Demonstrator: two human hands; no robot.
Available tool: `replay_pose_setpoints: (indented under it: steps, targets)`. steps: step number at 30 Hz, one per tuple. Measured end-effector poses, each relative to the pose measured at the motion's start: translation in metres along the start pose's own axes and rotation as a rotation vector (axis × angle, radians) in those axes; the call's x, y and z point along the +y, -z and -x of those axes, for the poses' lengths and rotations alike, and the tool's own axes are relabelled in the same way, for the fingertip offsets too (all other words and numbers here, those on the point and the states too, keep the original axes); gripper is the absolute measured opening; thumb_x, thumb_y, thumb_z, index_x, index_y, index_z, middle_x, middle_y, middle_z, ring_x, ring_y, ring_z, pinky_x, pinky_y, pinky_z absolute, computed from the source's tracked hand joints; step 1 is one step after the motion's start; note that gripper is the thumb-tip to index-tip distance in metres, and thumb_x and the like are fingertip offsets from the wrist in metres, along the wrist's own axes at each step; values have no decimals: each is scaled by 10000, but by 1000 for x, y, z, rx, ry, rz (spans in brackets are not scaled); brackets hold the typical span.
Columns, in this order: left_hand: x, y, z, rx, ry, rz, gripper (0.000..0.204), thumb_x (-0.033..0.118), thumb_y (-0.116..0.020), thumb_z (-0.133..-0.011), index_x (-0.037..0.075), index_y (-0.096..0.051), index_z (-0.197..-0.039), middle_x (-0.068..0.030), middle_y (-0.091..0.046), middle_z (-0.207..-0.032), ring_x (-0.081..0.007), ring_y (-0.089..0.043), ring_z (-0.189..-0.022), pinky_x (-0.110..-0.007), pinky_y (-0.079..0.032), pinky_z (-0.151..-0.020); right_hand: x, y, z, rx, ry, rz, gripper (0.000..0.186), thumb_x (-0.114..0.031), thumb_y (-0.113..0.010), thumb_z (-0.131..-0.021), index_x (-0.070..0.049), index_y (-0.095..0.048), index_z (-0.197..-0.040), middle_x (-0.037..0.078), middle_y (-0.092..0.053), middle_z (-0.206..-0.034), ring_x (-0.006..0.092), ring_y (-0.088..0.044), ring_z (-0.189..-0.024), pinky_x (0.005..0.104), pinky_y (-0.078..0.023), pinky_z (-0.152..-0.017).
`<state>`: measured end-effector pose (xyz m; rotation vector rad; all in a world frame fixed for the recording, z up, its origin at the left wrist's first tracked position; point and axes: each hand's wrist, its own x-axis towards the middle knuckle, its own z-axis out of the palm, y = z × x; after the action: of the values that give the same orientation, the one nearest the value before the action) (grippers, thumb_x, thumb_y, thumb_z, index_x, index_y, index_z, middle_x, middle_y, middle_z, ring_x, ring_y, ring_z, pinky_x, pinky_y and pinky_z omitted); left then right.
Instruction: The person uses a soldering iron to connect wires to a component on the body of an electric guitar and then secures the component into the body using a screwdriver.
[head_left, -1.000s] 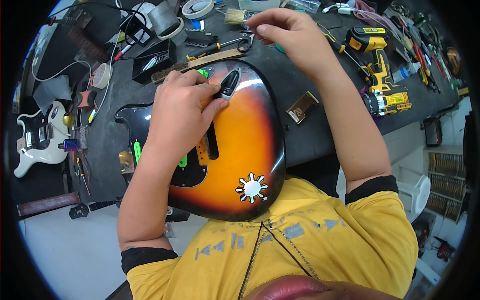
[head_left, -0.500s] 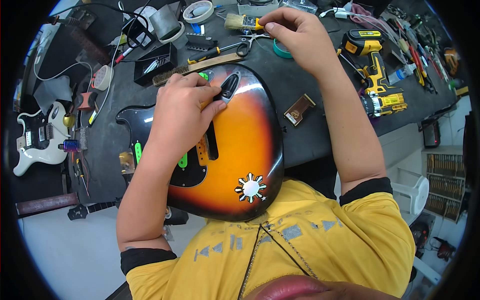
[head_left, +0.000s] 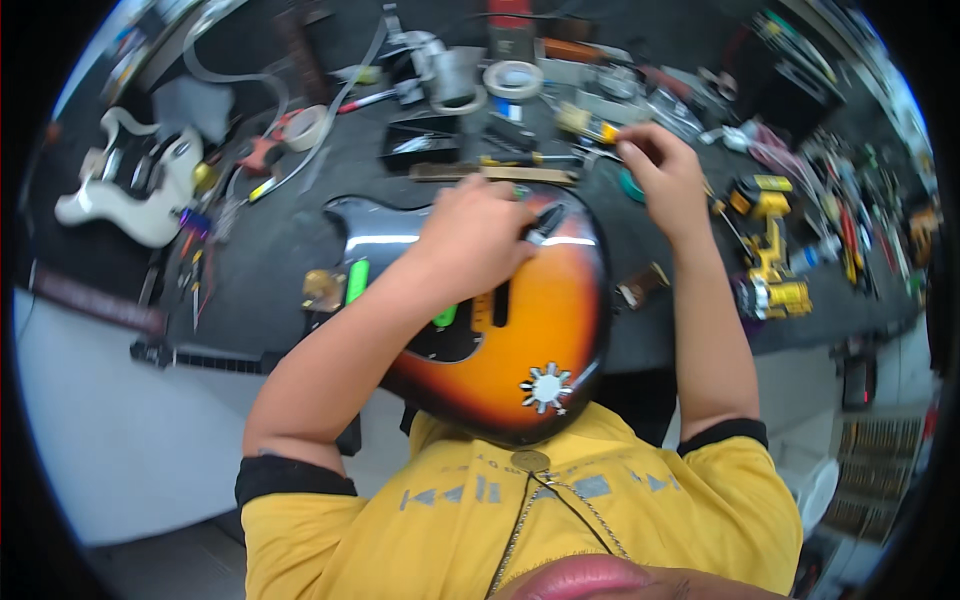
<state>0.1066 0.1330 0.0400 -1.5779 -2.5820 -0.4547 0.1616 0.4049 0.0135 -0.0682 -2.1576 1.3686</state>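
Observation:
A sunburst electric guitar body (head_left: 545,310) lies on the bench edge against my shirt, with a black pickguard, green pickup covers (head_left: 357,282) and a sun-shaped sticker (head_left: 546,388). My left hand (head_left: 478,230) rests over its upper part, thumb and fingers closed at the edge of the oval jack plate (head_left: 548,220). Blur softens that contact. Beyond the body, at the right, my right hand (head_left: 664,175) has its thumb and fingertips pinched together beside the yellow handle of a paintbrush (head_left: 585,124). Whatever lies between those fingertips is too small to make out.
A yellow cordless drill (head_left: 770,245) stands right of my right forearm. Near the body lie a small metal block (head_left: 640,287), a wooden-backed brush (head_left: 490,174) and a black parts box (head_left: 420,143). A white guitar body (head_left: 145,185) is at far left.
The whole view has shifted, with the bench and guitar now lower and further right. Both hands keep nearly the same places, left at the jack plate, right by the paintbrush handle.

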Motion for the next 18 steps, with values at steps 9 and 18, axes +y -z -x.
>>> replay_pose_setpoints:
  steps: [9, 18]
  targets:
    - [-99, 86, 69, 213, 368, 204, 409, 217, -808, -842, 4, -723, -1181, -149, -745, -1036, -263, -699, -895, -372, -552, -808, 4, 5, 9, -93, -33, -67, 164, -115, -657, -992, -6, -702, -1107, 2, -685, -986, 74, -612, -923, 244, -478, -836]
    - [-321, 105, 319, 305, 1491, -444, 292, 152, -641, -903, 37, -744, -1151, -217, -731, -1180, -383, -700, -1118, -469, -549, -940, -5, -9, 10, -143, -21, -51, 176, -137, -653, -1008, 4, -695, -1103, 1, -673, -964, 72, -581, -896, 231, -449, -807]
